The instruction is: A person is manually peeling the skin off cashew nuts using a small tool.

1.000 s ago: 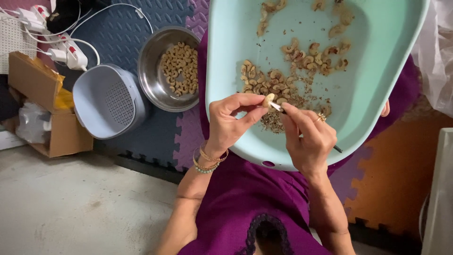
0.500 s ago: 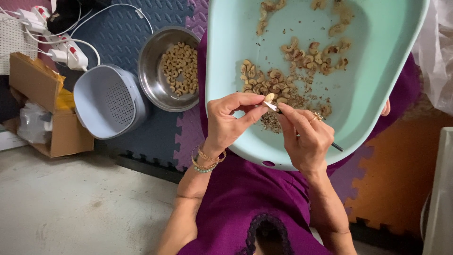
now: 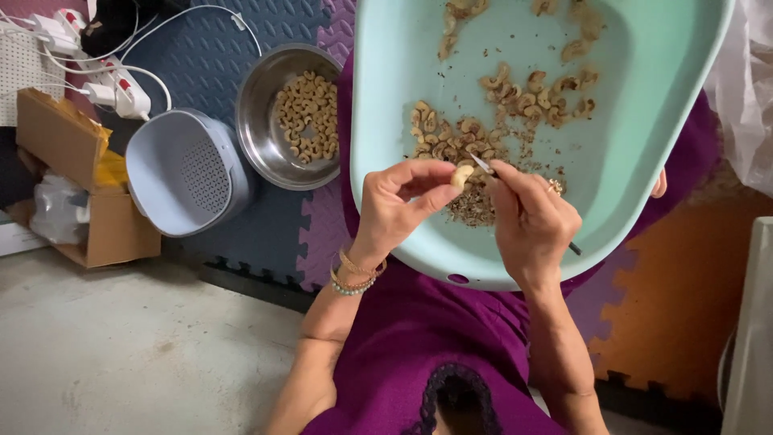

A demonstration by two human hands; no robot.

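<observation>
Blade tip has lifted off the cashew [image 3: 461, 176]; left hand [image 3: 396, 211] pinches the nut over the teal basin [image 3: 644, 121], right hand [image 3: 531, 225] clamped round the small knife [image 3: 485, 167]

Landmark: green tub [image 3: 644, 121]. Right half of tub floor bare, open to a hand. Nut piles [image 3: 515, 101] and husk crumbs [image 3: 471, 205] crowd its centre-left. Left of tub: steel bowl [image 3: 262, 137], grey strainer basket [image 3: 185, 173] touching; narrow mat strip between bowl and tub.

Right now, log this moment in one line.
left hand: pinches cashew | right hand: holds knife, tip off cashew | over basin
</observation>
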